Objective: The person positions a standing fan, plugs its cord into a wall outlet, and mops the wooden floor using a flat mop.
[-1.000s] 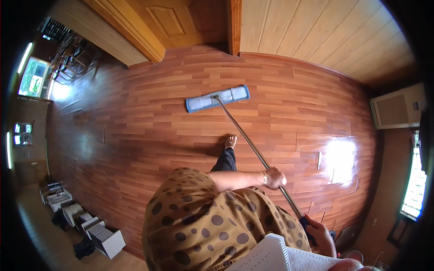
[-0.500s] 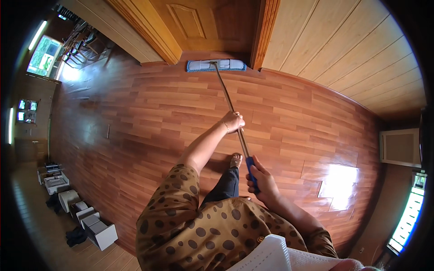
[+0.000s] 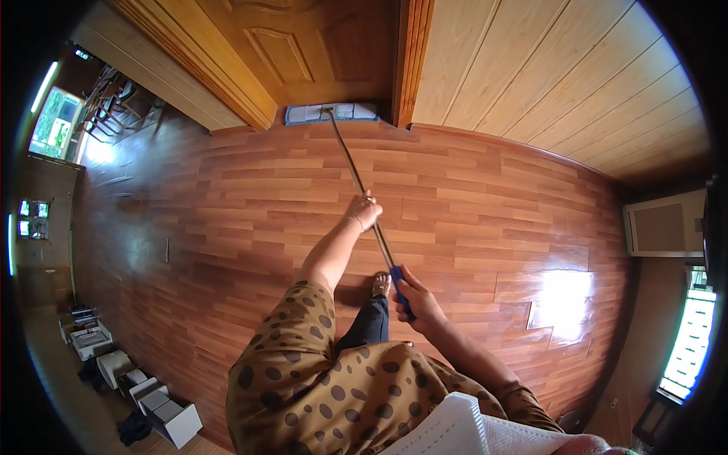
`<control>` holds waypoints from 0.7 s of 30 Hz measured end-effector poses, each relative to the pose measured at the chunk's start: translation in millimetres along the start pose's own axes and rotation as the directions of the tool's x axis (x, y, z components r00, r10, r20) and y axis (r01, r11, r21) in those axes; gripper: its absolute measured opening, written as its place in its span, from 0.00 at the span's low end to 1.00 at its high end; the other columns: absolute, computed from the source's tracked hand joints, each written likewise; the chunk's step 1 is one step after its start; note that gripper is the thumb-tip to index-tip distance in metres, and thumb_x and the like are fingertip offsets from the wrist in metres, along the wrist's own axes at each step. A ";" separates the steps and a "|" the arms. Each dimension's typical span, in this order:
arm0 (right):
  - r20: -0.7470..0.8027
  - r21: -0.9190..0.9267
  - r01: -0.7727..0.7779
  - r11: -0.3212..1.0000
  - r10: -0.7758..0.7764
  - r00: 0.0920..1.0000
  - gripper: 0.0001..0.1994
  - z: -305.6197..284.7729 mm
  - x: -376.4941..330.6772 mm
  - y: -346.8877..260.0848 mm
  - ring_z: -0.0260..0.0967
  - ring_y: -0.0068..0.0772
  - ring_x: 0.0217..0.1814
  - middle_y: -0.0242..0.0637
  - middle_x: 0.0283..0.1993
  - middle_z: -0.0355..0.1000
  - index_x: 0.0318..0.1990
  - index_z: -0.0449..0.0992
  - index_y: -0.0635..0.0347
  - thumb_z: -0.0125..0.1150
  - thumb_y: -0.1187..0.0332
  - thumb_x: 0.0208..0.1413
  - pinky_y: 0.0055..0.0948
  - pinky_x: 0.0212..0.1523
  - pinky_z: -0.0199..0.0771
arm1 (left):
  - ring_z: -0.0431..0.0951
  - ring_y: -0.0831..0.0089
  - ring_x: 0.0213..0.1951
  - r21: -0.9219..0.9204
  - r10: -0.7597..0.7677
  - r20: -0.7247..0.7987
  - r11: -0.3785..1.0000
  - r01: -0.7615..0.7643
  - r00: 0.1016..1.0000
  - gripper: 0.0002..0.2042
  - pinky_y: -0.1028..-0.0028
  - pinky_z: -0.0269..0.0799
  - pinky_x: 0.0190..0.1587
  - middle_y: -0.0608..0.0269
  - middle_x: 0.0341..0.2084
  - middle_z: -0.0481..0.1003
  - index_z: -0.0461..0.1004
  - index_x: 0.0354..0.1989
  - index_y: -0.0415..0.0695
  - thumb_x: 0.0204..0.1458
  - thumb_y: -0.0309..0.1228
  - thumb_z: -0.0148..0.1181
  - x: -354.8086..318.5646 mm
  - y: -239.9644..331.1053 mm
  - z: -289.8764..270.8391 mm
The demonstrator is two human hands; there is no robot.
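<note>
A flat mop (image 3: 350, 111) with a blue-edged, pale pad lies on the wood-plank floor (image 3: 250, 212), right up against the foot of the brown panelled door (image 3: 334, 45). Its thin metal pole slants from the pad down toward me. Partway along that pole my left hand (image 3: 365, 211) is closed around it, with a bracelet at the wrist. Lower down, my right hand (image 3: 418, 298) grips the blue handle end (image 3: 400, 282), thumb lying along it. The underside of the pad is hidden.
Door frame posts (image 3: 413, 61) flank the mop pad, and a pale plank wall (image 3: 531, 68) runs off to the right. Several white box-like units (image 3: 171, 417) line the left wall. A cabinet (image 3: 666, 227) stands at the far right. Chairs (image 3: 110, 114) show at the far left.
The mop pad has slid left, into the door recess between the frame posts. Both hands have moved left with the pole, keeping their grip. The whole view has shifted slightly.
</note>
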State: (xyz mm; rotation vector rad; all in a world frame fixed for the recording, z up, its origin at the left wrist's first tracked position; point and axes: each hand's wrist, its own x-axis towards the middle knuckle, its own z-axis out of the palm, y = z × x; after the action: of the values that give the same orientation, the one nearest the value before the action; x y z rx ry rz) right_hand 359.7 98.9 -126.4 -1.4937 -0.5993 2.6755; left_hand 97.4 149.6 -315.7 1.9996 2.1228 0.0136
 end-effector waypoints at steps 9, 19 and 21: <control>-0.437 -0.478 -0.131 0.869 -0.105 0.894 0.20 -124.2 -275.8 20.9 0.59 0.17 0.16 0.31 0.25 0.69 0.58 0.65 0.54 0.50 0.67 0.56 0.17 0.14 0.58 | 0.76 0.54 0.26 -0.377 0.508 -0.022 0.794 -0.477 0.861 0.08 0.57 0.70 0.31 0.52 0.18 0.74 0.74 0.16 0.45 0.40 0.32 0.51 -71.7 277.8 -12.8; -0.471 -0.879 -0.238 0.413 -0.672 0.571 0.12 -104.0 -310.4 -103.3 0.60 0.20 0.21 0.32 0.21 0.68 0.35 0.78 0.69 0.66 0.76 0.39 0.21 0.21 0.58 | 0.74 0.54 0.24 -0.645 0.371 -0.036 0.701 -0.305 0.928 0.07 0.58 0.69 0.28 0.53 0.16 0.73 0.74 0.18 0.44 0.32 0.33 0.56 -19.1 290.3 -124.2; -0.311 -0.947 -0.164 0.276 -0.660 0.684 0.12 -62.5 -265.7 -130.9 0.60 0.21 0.19 0.34 0.19 0.67 0.35 0.78 0.70 0.67 0.74 0.40 0.22 0.20 0.57 | 0.74 0.54 0.23 -0.618 0.253 -0.050 0.752 -0.229 0.966 0.05 0.58 0.69 0.27 0.53 0.15 0.72 0.74 0.15 0.45 0.31 0.32 0.54 -18.9 233.4 -125.5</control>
State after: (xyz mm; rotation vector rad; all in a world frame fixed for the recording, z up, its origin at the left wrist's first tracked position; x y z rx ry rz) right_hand 533.4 186.8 105.5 -2.0152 -2.3075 1.0685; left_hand 306.9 166.0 -153.1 1.8047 1.5234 0.6338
